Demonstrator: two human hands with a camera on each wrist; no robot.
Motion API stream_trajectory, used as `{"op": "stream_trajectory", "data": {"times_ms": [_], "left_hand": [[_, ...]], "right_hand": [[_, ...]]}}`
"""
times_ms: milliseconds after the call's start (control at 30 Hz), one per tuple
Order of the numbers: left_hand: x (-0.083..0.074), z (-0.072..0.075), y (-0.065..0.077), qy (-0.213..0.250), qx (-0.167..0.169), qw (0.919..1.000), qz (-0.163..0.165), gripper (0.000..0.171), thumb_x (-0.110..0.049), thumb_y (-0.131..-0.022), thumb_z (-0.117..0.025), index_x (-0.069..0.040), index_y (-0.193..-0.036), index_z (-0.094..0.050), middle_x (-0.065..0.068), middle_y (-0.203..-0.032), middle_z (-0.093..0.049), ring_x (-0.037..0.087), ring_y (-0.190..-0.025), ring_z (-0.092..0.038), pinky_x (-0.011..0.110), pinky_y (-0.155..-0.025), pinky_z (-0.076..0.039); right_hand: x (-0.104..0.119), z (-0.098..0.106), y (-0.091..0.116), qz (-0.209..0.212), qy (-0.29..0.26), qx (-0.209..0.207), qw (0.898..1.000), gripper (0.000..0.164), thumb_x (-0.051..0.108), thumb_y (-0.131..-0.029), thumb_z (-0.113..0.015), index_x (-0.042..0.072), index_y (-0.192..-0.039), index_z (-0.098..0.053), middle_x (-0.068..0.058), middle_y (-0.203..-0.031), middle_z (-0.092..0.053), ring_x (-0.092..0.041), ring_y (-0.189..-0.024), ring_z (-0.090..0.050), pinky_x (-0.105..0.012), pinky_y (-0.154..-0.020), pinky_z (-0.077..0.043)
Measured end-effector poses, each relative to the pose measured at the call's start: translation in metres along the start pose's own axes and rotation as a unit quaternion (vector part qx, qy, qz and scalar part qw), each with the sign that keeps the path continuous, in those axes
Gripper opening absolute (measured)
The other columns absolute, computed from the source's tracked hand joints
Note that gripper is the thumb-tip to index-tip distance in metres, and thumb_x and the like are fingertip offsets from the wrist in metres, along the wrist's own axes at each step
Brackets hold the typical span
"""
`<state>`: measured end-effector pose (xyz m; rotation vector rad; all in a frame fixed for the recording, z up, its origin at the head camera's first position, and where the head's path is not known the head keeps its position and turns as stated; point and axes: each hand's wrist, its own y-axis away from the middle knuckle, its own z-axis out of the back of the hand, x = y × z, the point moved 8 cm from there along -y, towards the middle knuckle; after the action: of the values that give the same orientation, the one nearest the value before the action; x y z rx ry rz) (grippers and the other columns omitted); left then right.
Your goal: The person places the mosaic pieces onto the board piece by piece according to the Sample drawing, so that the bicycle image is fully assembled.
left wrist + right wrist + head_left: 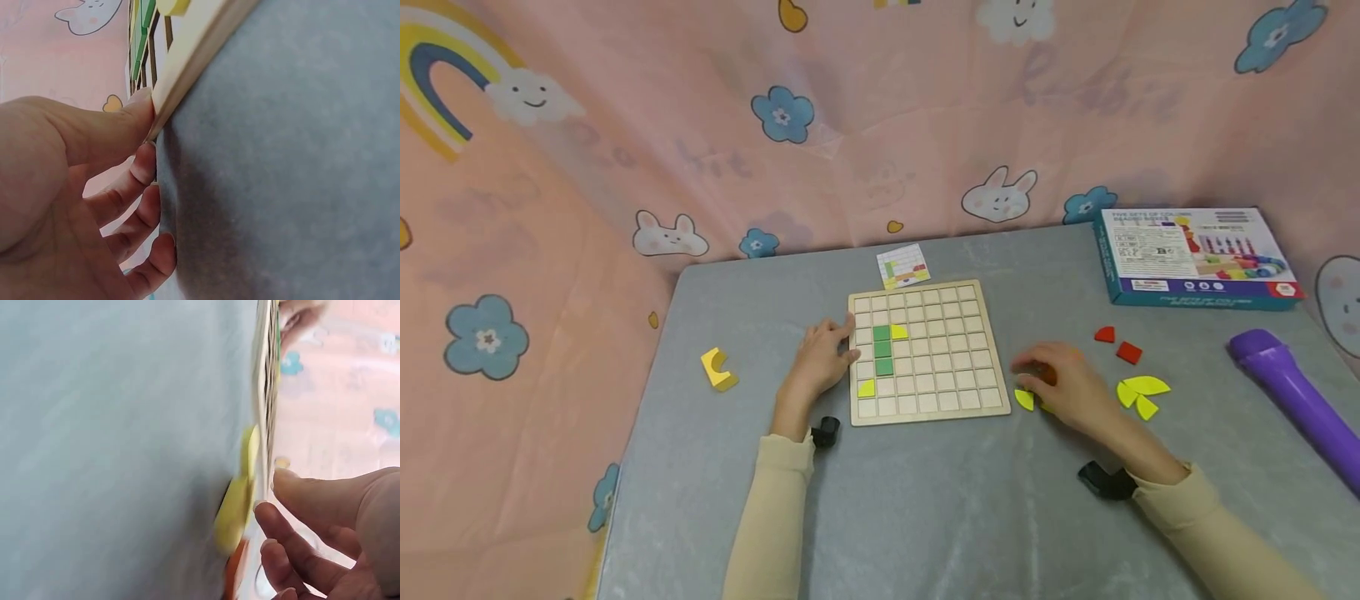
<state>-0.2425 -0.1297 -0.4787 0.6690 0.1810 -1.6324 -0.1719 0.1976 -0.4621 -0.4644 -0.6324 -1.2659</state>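
On the table lies a wooden grid board. Green squares and yellow pieces sit in some of its cells. My left hand touches the board's left edge, with thumb and index finger spaced along it. To the right of the board, my right hand hovers over yellow pieces, partly hiding them. In the right wrist view, thumb and fingertips are apart with nothing between them, beside yellow pieces and an orange piece.
A patterned card lies behind the board. Red pieces and yellow petal-shaped pieces lie farther right, near a purple microphone-shaped object. A box stands at the back right; a yellow notched block is at left.
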Motion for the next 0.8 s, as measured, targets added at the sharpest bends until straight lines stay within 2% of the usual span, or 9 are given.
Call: {"op": "stream_trajectory", "data": {"times_ms": [100, 200, 333, 467, 567, 667, 800], "left_hand": [[0.001, 0.000, 0.000, -0.001, 0.001, 1.0000, -0.001, 0.069, -0.025, -0.107, -0.065, -0.018, -0.167, -0.032, 0.020, -0.149, -0.052, 0.038, -0.133, -0.044, 0.054, -0.114, -0.038], [0.002, 0.001, 0.000, -0.002, 0.003, 1.0000, 0.002, 0.069, -0.026, -0.108, -0.064, -0.018, -0.168, -0.031, 0.020, -0.150, -0.051, 0.038, -0.135, -0.044, 0.055, -0.115, -0.038], [0.002, 0.001, 0.001, -0.001, 0.004, 1.0000, 0.004, 0.068, -0.026, -0.108, -0.064, -0.019, -0.168, -0.032, 0.019, -0.150, -0.051, 0.037, -0.135, -0.043, 0.055, -0.116, -0.037], [0.001, 0.000, 0.002, -0.001, 0.006, 1.0000, 0.003, 0.069, -0.026, -0.107, -0.064, -0.019, -0.168, -0.032, 0.019, -0.150, -0.051, 0.038, -0.136, -0.043, 0.055, -0.117, -0.036], [0.000, 0.000, 0.002, -0.002, 0.007, 1.0000, 0.004, 0.069, -0.026, -0.107, -0.064, -0.019, -0.168, -0.032, 0.020, -0.151, -0.051, 0.038, -0.137, -0.043, 0.054, -0.118, -0.036], [-0.001, 0.001, 0.001, -0.003, 0.005, 1.0000, 0.004, 0.069, -0.025, -0.107, -0.065, -0.019, -0.168, -0.032, 0.020, -0.152, -0.050, 0.038, -0.137, -0.043, 0.055, -0.118, -0.036], [-0.001, 0.000, 0.000, -0.003, 0.005, 1.0000, 0.006, 0.069, -0.025, -0.107, -0.064, -0.020, -0.168, -0.031, 0.020, -0.152, -0.050, 0.038, -0.137, -0.043, 0.055, -0.118, -0.035]], "right_hand": [[-0.011, 0.005, 0.006, -0.017, 0.009, 0.000, 1.000, 0.024, 0.005, -0.097, -0.076, 0.003, -0.120, -0.076, -0.023, -0.128, -0.069, -0.044, -0.126, -0.056, -0.066, -0.107, -0.045], [-0.014, 0.007, 0.007, -0.019, 0.015, 0.001, 1.000, 0.025, 0.006, -0.096, -0.078, 0.003, -0.120, -0.076, -0.024, -0.129, -0.068, -0.045, -0.125, -0.056, -0.066, -0.105, -0.045], [-0.013, 0.004, 0.006, -0.021, 0.032, 0.011, 0.999, 0.024, 0.007, -0.094, -0.080, 0.003, -0.117, -0.077, -0.022, -0.121, -0.071, -0.040, -0.113, -0.059, -0.060, -0.097, -0.050], [-0.010, 0.003, 0.001, -0.025, 0.039, 0.036, 0.998, 0.016, 0.005, -0.092, -0.081, 0.005, -0.108, -0.077, -0.013, -0.102, -0.070, -0.030, -0.095, -0.057, -0.045, -0.083, -0.050], [-0.003, 0.003, -0.005, -0.032, 0.034, 0.045, 0.998, 0.010, 0.004, -0.093, -0.080, 0.006, -0.102, -0.076, -0.006, -0.089, -0.067, -0.024, -0.086, -0.055, -0.037, -0.075, -0.046], [0.008, 0.004, -0.014, -0.036, 0.029, 0.041, 0.998, 0.007, 0.007, -0.094, -0.079, 0.007, -0.100, -0.075, -0.004, -0.085, -0.065, -0.022, -0.080, -0.054, -0.034, -0.070, -0.044], [0.030, -0.001, -0.028, -0.009, 0.010, 0.028, 1.000, 0.008, 0.008, -0.095, -0.079, 0.006, -0.102, -0.075, -0.004, -0.084, -0.065, -0.020, -0.075, -0.052, -0.032, -0.066, -0.041]]}}
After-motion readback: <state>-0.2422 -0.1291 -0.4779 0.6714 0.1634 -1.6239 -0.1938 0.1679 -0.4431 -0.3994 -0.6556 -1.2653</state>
